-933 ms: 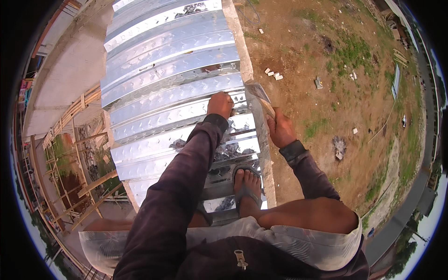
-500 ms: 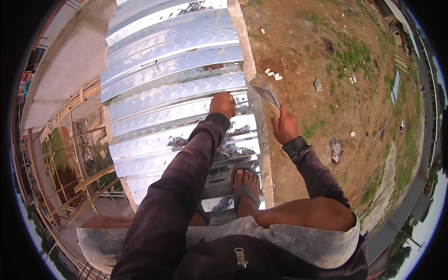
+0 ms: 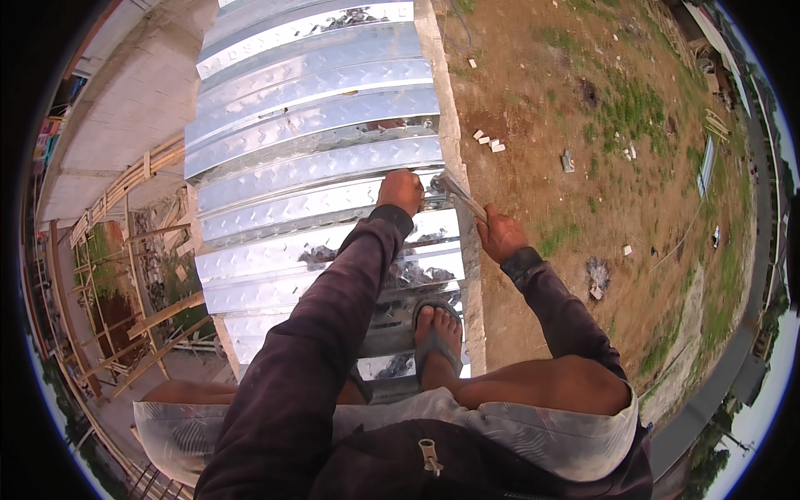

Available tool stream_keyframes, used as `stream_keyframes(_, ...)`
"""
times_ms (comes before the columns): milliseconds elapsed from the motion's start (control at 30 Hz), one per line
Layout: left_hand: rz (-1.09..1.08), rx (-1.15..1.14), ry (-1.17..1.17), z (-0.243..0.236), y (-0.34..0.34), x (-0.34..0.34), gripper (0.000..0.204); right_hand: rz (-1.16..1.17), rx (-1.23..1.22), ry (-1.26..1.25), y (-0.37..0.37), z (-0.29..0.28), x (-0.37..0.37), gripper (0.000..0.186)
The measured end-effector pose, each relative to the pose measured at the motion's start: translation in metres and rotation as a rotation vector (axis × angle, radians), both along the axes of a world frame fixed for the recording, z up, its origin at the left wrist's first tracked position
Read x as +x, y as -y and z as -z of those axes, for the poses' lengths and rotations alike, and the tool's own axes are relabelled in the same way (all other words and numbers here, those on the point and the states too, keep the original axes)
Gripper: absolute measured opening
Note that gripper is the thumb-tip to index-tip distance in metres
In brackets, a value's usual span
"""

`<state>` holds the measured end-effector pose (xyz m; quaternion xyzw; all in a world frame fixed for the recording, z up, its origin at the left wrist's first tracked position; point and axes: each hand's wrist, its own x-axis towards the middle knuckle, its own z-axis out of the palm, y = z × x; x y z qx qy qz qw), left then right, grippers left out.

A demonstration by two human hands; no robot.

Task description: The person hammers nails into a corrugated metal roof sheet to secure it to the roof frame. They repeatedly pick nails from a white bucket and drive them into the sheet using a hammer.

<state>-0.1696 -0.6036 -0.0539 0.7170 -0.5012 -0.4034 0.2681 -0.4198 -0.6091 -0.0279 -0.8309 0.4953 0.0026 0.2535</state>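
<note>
Ribbed, shiny metal decking sheets [image 3: 308, 158] overlap across the wall top below me. My left hand [image 3: 402, 191] is closed near their right edge, its fingertips pressed together against the metal; whatever they pinch is too small to make out. In my right hand [image 3: 502, 235] is a hammer [image 3: 463, 198], gripped by its wooden handle over the right edge of the wall. Its head is down at the sheet, just right of my left fingers. My sandalled right foot [image 3: 439, 337] rests on the near sheets.
A narrow concrete edge [image 3: 472, 308] borders the decking on the right, with a drop to brown ground [image 3: 533, 108] strewn with white blocks [image 3: 490, 142]. On the left are wooden poles [image 3: 133, 187] and framing beside an opening at a lower level.
My right hand has swung the hammer down and left, from raised beyond the edge to the sheet beside my left hand. The left hand stays almost in place.
</note>
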Motion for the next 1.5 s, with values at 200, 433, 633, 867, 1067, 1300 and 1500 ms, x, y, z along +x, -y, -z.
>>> stream_keyframes(200,-0.075,-0.041,-0.076,0.018,-0.005,0.006,0.011,0.069,-0.13,0.275,0.007,-0.039,0.018,0.028)
stream_keyframes(433,0.042,-0.204,0.278,0.025,-0.006,0.007,0.009,0.19,-0.005,0.132,0.007,-0.016,0.011,0.034)
stream_keyframes(633,-0.226,-0.317,0.012,-0.023,-0.007,0.008,0.008,0.462,-0.042,0.423,-0.008,-0.025,0.002,0.039)
stream_keyframes(867,-0.186,-0.511,-0.035,-0.027,0.031,0.029,0.008,0.59,0.092,0.537,-0.032,-0.017,0.004,0.037)
stream_keyframes(1067,-0.116,-0.448,-0.069,-0.015,0.045,0.017,0.009,0.574,0.065,0.552,-0.037,-0.02,0.002,0.035)
stream_keyframes(1300,0.052,-0.433,0.23,-0.035,0.052,0.03,0.015,0.39,0.134,0.265,0.001,-0.056,0.018,0.031)
stream_keyframes(1500,-0.087,-0.445,-0.047,-0.014,0.055,0.02,0.016,0.156,0.091,0.023,0.047,-0.051,0.061,0.033)
